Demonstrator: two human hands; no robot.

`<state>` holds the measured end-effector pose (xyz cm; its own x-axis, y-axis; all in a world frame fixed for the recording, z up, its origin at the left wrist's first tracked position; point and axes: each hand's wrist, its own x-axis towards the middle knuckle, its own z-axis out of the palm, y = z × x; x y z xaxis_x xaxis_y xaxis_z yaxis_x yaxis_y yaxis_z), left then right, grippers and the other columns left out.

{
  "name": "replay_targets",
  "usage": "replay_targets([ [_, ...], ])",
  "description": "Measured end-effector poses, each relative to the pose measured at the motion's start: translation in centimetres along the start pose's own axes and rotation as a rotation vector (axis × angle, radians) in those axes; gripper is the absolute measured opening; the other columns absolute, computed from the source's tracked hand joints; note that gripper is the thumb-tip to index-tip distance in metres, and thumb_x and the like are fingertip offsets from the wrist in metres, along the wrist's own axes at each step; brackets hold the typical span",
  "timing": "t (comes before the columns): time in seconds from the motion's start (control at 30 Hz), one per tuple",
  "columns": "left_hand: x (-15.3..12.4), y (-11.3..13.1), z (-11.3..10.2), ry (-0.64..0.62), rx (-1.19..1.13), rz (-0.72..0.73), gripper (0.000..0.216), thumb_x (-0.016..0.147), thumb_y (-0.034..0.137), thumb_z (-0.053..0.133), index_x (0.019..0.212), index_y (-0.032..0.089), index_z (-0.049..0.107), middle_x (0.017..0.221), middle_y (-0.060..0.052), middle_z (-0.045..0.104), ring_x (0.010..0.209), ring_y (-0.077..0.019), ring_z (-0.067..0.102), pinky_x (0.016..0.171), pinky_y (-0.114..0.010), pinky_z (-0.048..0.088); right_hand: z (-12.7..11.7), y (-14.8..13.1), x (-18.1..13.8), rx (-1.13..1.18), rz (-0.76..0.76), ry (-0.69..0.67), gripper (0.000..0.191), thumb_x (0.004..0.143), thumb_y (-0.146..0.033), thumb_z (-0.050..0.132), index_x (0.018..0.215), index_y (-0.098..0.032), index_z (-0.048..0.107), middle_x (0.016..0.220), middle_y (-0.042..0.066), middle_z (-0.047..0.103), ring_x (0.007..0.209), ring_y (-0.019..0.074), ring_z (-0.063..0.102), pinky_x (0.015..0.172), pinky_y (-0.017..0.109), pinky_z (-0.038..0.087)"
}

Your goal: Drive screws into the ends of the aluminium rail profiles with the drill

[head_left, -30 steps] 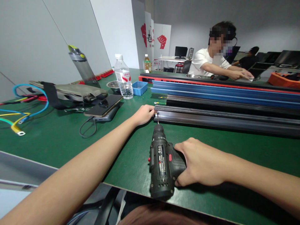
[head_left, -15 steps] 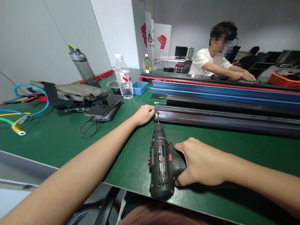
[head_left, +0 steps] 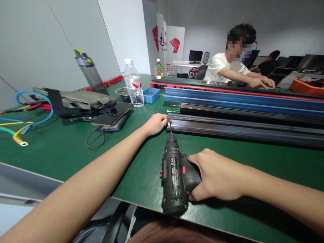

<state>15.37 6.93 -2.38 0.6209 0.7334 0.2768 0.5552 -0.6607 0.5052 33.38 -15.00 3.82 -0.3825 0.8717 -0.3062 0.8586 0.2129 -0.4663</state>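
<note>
**Cordless drill point(head_left: 174, 179) nose-on to a black metal rail point(head_left: 202, 127)**

Head cam: right hand point(head_left: 217, 175) is wrapped around the drill's grip, so the drill's body sits just left of it. The rail lies beyond the drill, whose bit point(head_left: 170, 128) reaches its near face by the left end. Left hand point(head_left: 157, 124) is at that end, beyond the drill and a bit left, fingers curled; fingertips are hidden, so can't tell if it's pinching anything.

The black pistol-shaped power drill point(head_left: 175, 179) looks like matt plastic, its slim bit point(head_left: 170, 127) metal. The long dark channelled profile point(head_left: 202, 129) has a smooth metallic sheen. The flat green desk point(head_left: 136, 162) is smooth and faintly glossy, the clear ribbed bottle point(head_left: 136, 96) shiny plastic, the flat olive bag point(head_left: 78, 98) matt cloth.
</note>
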Motion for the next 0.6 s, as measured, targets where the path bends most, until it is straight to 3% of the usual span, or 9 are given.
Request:
replay_targets([
  [0.6, -0.07, -0.03, -0.06, 0.006, -0.026, -0.003, 0.031, 0.084, 0.031, 0.042, 0.061, 0.015, 0.055, 0.061, 0.0, 0.055, 0.061, -0.0134, 0.048, 0.059, -0.023, 0.034, -0.03, -0.02, 0.04, -0.003, 0.007, -0.003, 0.035, 0.059, -0.047, 0.076, 0.073, -0.02, 0.059, 0.063, -0.003, 0.056, 0.051, 0.0105, 0.043, 0.046, 0.025, 0.032],
])
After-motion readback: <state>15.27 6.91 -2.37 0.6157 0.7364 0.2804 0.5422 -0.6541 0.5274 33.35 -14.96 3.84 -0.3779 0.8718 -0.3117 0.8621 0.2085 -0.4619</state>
